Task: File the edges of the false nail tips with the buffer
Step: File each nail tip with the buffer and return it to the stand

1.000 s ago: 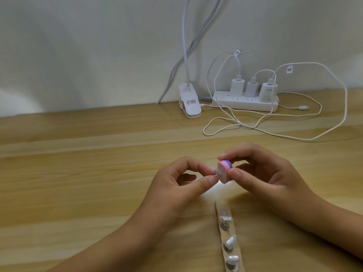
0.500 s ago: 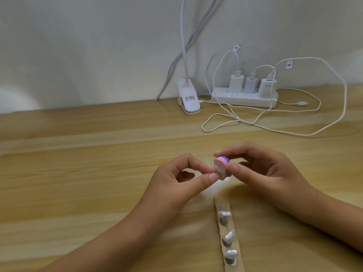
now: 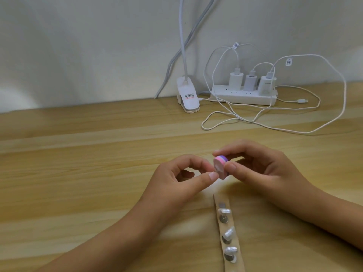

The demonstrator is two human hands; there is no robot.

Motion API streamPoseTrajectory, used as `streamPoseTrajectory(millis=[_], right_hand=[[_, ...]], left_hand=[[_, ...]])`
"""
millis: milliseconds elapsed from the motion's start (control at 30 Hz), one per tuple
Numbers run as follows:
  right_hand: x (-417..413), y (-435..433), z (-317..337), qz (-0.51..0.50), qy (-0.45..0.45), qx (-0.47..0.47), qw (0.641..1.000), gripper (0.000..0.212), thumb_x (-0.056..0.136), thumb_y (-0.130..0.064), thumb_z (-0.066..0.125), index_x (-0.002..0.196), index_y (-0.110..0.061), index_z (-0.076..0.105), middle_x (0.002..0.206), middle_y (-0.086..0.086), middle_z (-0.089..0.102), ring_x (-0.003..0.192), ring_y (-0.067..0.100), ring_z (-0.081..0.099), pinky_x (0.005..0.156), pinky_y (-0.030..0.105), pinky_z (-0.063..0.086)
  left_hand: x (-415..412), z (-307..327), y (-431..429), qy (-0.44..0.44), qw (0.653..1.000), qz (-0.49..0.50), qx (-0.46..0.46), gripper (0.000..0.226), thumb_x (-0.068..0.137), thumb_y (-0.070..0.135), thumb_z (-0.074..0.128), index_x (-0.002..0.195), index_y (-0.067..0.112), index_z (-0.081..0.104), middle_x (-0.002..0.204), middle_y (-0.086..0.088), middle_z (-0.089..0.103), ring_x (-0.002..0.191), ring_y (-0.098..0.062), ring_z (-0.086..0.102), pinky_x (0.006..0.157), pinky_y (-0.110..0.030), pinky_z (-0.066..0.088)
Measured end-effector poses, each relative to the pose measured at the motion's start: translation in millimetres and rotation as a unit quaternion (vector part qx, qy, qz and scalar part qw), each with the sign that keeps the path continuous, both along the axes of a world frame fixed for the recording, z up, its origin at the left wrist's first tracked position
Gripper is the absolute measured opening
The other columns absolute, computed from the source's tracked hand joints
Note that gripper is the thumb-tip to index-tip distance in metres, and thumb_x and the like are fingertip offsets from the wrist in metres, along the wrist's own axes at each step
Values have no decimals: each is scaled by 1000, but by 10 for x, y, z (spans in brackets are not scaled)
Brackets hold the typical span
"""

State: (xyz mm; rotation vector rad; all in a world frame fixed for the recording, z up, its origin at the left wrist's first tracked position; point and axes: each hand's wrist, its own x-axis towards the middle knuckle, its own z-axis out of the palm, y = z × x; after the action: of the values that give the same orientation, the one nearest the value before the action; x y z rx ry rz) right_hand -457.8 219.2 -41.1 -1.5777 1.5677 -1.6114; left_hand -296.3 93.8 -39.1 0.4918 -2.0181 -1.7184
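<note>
Filing in progress: the small round buffer block with pink and purple layers (image 3: 221, 166) sits in mid-air above the pale wooden tabletop (image 3: 78, 154), near the middle of the scene. Compared with a second earlier it has shifted slightly left and turned its pale face more toward the viewer, which suggests one short stroke within a continuing pass rather than a new step. The right hand (image 3: 261, 171) grips the buffer, forefinger curled over the top and thumb pressed on the near edge. The left hand (image 3: 176, 181) comes from the left, thumb and forefinger pinched together on a small pale false nail tip (image 3: 216, 167), largely hidden, held against the buffer's face; its other fingers are curled under. Nearer the viewer lies a tan cardboard strip (image 3: 221, 200) carrying further clear nail tips (image 3: 228, 232), untouched by either hand.
</note>
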Motion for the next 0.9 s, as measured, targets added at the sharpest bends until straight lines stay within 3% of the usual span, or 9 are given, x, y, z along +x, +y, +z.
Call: streamPoseTrajectory(millis=[133,300,433,533,633,733,900], right_hand=[[-6,4,7,-15,44,-25,999,22,90,-24,68,109,-14,69,101,-2,68,92,19,68,82,28,56],[-21,0,-6,-28,50,-18,998,23,87,-28,68,108,-17,69,102,-4,68,93,19,67,83,28,56],[-22,-9,-21,-12,6,9,1000,19,91,-30,68,105,-19,71,99,0,69,88,19,69,82,36,58],[-12,-2,-19,-24,40,-19,999,21,88,-28,69,107,-18,70,101,-2,68,92,18,68,81,28,57],[-21,-3,-16,-15,5,9,1000,21,89,-33,71,104,-19,72,97,0,69,85,18,69,81,35,58],[-20,-4,-17,-19,19,-8,1000,22,88,-33,69,105,-18,71,98,1,68,86,18,68,79,27,56],[-25,3,-27,-15,0,0,1000,23,91,-33,68,106,-16,71,96,3,68,84,18,69,79,28,56]], left_hand=[[-5,-3,-4,3,1000,3,-1,11,72,38,73,78,28,72,64,18,60,62,-9,45,64,-20,38],[-11,-17,-4,9,1000,5,-1,10,74,37,73,80,28,72,74,15,63,67,-12,46,71,-34,44],[-14,-32,-5,11,1000,8,-6,10,75,37,73,81,28,72,78,11,65,70,-14,48,71,-34,43],[-11,-26,-3,8,1000,3,-12,11,75,38,73,81,29,72,72,9,60,67,-15,45,70,-34,42],[-12,-32,-2,9,1000,7,-10,10,75,37,72,80,29,72,78,10,64,69,-14,48,71,-35,44],[-13,-16,0,10,1000,6,-11,9,75,36,72,80,29,71,77,17,64,69,-12,48,72,-33,45],[-19,-25,4,14,1000,6,-9,7,76,34,72,79,28,71,77,16,64,68,-13,47,71,-33,44]])
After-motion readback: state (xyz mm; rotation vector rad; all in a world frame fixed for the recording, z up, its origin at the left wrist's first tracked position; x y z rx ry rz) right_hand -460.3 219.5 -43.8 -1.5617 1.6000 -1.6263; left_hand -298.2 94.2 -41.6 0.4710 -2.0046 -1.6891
